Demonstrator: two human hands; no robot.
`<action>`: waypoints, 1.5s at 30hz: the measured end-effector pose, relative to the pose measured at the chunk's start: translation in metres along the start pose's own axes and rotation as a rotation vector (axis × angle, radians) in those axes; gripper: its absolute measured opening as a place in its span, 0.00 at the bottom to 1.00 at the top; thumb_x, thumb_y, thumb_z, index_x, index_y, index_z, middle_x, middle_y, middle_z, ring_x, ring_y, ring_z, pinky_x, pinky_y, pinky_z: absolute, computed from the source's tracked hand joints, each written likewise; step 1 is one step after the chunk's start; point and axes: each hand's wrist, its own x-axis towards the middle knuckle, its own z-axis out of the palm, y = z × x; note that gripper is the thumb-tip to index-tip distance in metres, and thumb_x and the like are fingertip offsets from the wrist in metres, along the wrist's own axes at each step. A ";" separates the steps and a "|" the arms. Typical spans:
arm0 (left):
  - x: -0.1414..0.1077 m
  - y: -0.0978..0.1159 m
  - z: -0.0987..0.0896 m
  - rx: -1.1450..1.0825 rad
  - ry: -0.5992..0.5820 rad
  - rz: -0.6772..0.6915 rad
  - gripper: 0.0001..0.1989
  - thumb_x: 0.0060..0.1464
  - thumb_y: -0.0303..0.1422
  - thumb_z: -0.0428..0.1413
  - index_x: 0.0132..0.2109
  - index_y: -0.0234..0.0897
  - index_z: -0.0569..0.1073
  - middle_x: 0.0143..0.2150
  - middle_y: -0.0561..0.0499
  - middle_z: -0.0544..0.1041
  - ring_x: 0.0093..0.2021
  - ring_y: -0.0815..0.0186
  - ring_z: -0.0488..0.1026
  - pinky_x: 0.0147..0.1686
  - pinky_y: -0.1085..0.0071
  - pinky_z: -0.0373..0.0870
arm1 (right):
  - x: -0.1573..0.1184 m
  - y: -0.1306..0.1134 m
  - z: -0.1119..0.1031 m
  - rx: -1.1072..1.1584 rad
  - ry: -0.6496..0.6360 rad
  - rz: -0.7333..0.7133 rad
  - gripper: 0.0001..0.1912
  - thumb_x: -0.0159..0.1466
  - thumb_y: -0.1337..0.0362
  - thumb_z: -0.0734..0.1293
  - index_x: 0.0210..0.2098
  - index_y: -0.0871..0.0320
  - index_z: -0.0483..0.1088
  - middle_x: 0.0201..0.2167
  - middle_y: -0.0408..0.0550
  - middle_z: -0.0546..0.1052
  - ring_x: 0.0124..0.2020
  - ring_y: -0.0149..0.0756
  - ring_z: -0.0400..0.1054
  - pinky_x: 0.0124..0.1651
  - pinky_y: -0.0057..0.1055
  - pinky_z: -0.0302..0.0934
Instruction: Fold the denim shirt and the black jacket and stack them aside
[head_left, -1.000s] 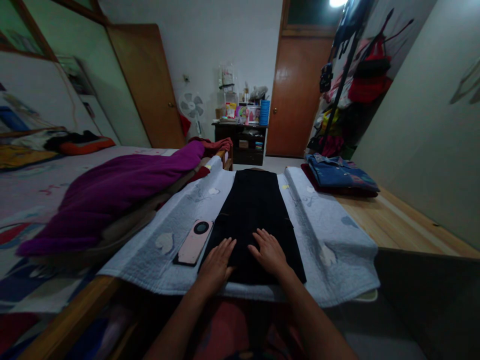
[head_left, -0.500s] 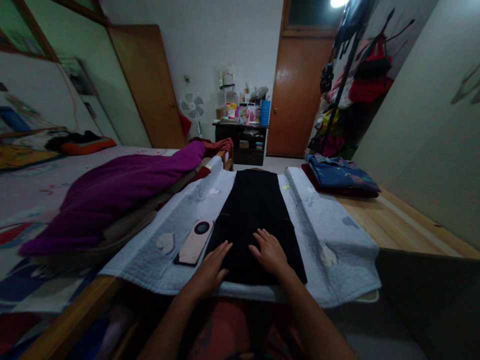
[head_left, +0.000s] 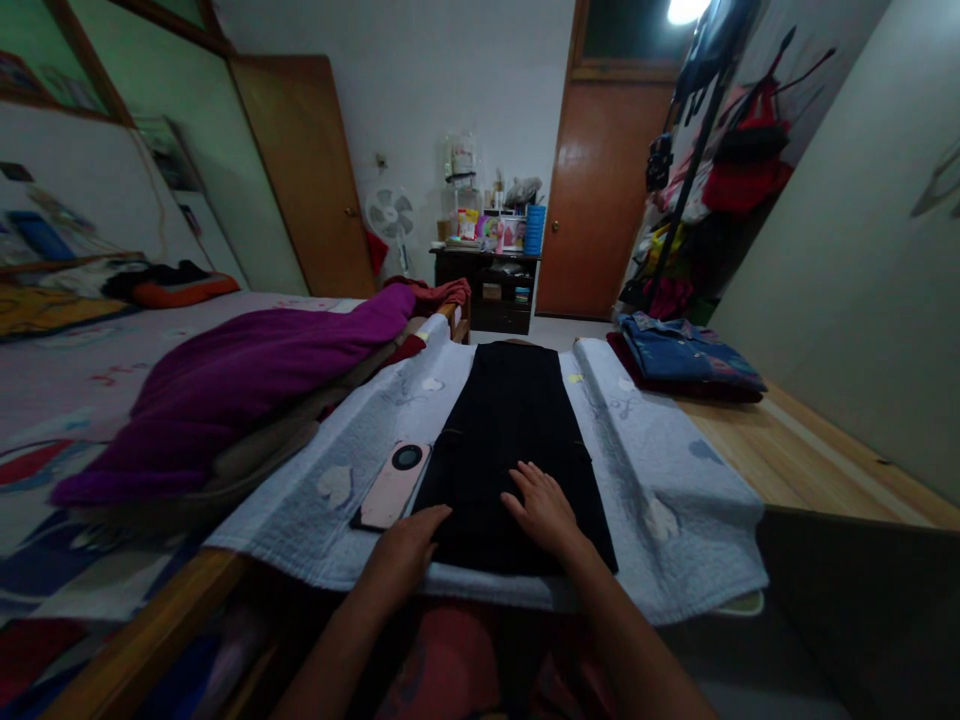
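Observation:
A long black garment (head_left: 517, 410) lies folded and flat on a pale grey quilted cloth (head_left: 694, 520); its exact kind is hard to make out. My right hand (head_left: 546, 508) rests flat on the garment's near part, right of its middle, with fingers stretched out. At the near left edge of the garment, my left hand (head_left: 409, 545) lies with fingers extended over the black fabric, holding nothing that I can see. A pink phone (head_left: 391, 485) with a round black camera ring lies on the cloth beside the left hand.
A purple blanket (head_left: 255, 375) is heaped on the bed to the left. Folded blue clothing (head_left: 686, 350) sits on a wooden board (head_left: 795, 455) at the right. Farther back stand a white fan (head_left: 391, 215) and a dark cabinet (head_left: 480, 310) beside a closed door (head_left: 604, 190).
My left hand has slid a little toward me and left, to the garment's near left edge. The right hand stays flat on the fabric. The view has shifted slightly.

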 end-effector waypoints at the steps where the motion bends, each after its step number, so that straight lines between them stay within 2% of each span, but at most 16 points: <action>1: -0.001 0.000 -0.001 0.009 0.005 -0.004 0.25 0.50 0.20 0.50 0.55 0.41 0.71 0.56 0.48 0.74 0.56 0.61 0.70 0.57 0.62 0.65 | 0.001 0.000 -0.002 -0.002 -0.014 -0.008 0.30 0.67 0.49 0.55 0.62 0.60 0.61 0.65 0.53 0.59 0.67 0.43 0.47 0.66 0.41 0.43; 7: -0.006 0.000 -0.008 0.127 -0.024 -0.040 0.16 0.53 0.20 0.48 0.43 0.40 0.74 0.45 0.48 0.77 0.48 0.61 0.72 0.49 0.65 0.67 | 0.012 -0.004 -0.025 -0.043 -0.113 -0.054 0.28 0.65 0.51 0.58 0.58 0.61 0.66 0.62 0.58 0.64 0.64 0.46 0.54 0.61 0.40 0.51; 11: -0.009 0.007 -0.017 0.175 -0.079 -0.082 0.19 0.50 0.17 0.46 0.44 0.38 0.73 0.44 0.47 0.76 0.47 0.63 0.70 0.48 0.67 0.65 | 0.026 -0.017 -0.039 -0.100 -0.175 -0.021 0.24 0.65 0.51 0.57 0.48 0.61 0.72 0.49 0.59 0.75 0.52 0.48 0.68 0.54 0.42 0.57; 13: -0.007 0.013 -0.024 0.175 -0.113 -0.118 0.19 0.49 0.17 0.47 0.43 0.38 0.73 0.43 0.48 0.76 0.46 0.62 0.71 0.47 0.67 0.66 | 0.032 -0.026 -0.037 -0.111 -0.109 0.002 0.23 0.66 0.51 0.56 0.45 0.61 0.73 0.45 0.59 0.77 0.49 0.48 0.70 0.53 0.42 0.58; 15: 0.000 0.020 -0.030 0.184 -0.107 -0.142 0.16 0.49 0.19 0.47 0.41 0.38 0.74 0.40 0.48 0.77 0.44 0.61 0.73 0.45 0.66 0.67 | 0.036 -0.032 -0.028 -0.090 0.010 -0.018 0.22 0.66 0.54 0.56 0.49 0.63 0.71 0.50 0.60 0.74 0.54 0.48 0.66 0.56 0.41 0.55; 17: 0.013 0.026 -0.031 0.183 -0.002 -0.089 0.16 0.51 0.20 0.47 0.41 0.37 0.74 0.42 0.46 0.77 0.45 0.60 0.73 0.47 0.64 0.68 | 0.038 -0.035 -0.013 -0.052 0.071 -0.052 0.23 0.66 0.58 0.57 0.55 0.64 0.66 0.59 0.60 0.67 0.61 0.45 0.58 0.61 0.39 0.50; 19: 0.032 0.029 -0.024 0.152 0.170 0.032 0.18 0.52 0.19 0.45 0.46 0.35 0.73 0.50 0.45 0.75 0.53 0.61 0.70 0.54 0.63 0.65 | 0.038 -0.034 0.002 -0.019 0.056 -0.060 0.25 0.66 0.63 0.56 0.60 0.65 0.61 0.64 0.59 0.61 0.65 0.44 0.52 0.64 0.39 0.46; 21: 0.051 0.027 -0.010 0.127 0.275 0.104 0.20 0.55 0.20 0.44 0.51 0.34 0.71 0.57 0.44 0.71 0.58 0.62 0.66 0.59 0.61 0.62 | 0.038 -0.031 0.014 0.002 0.035 -0.046 0.26 0.66 0.65 0.54 0.62 0.65 0.59 0.65 0.57 0.58 0.66 0.44 0.50 0.65 0.39 0.44; 24: 0.073 0.018 0.016 0.134 0.275 0.097 0.20 0.57 0.22 0.43 0.54 0.29 0.70 0.59 0.40 0.69 0.61 0.60 0.64 0.60 0.59 0.62 | 0.038 -0.026 0.022 0.022 0.034 -0.033 0.27 0.66 0.67 0.53 0.63 0.65 0.57 0.66 0.55 0.56 0.67 0.43 0.48 0.66 0.40 0.42; 28: 0.079 0.005 0.039 0.167 0.235 0.093 0.19 0.60 0.25 0.42 0.55 0.29 0.70 0.59 0.39 0.70 0.61 0.59 0.64 0.61 0.59 0.62 | 0.037 -0.024 0.022 0.025 0.023 -0.037 0.27 0.66 0.66 0.53 0.64 0.64 0.57 0.66 0.54 0.56 0.67 0.41 0.48 0.66 0.38 0.42; 35: 0.072 0.000 0.043 0.201 0.271 0.124 0.20 0.62 0.27 0.41 0.56 0.30 0.68 0.60 0.40 0.69 0.62 0.58 0.64 0.60 0.59 0.63 | 0.037 -0.024 0.023 0.036 0.037 -0.016 0.28 0.65 0.66 0.54 0.64 0.64 0.57 0.66 0.53 0.56 0.67 0.40 0.47 0.67 0.37 0.40; 38: 0.072 -0.002 0.047 0.213 0.326 0.128 0.20 0.62 0.28 0.41 0.56 0.30 0.68 0.60 0.40 0.70 0.61 0.59 0.65 0.59 0.59 0.64 | 0.037 -0.023 0.024 0.038 0.038 -0.029 0.28 0.64 0.65 0.54 0.64 0.65 0.57 0.66 0.53 0.56 0.67 0.40 0.48 0.67 0.38 0.41; 45: 0.070 0.003 0.048 0.269 0.382 0.055 0.20 0.62 0.30 0.42 0.57 0.28 0.68 0.60 0.37 0.69 0.61 0.57 0.65 0.58 0.57 0.64 | 0.039 -0.022 0.026 0.021 0.034 -0.035 0.28 0.65 0.65 0.55 0.64 0.64 0.57 0.66 0.53 0.56 0.67 0.40 0.47 0.67 0.37 0.40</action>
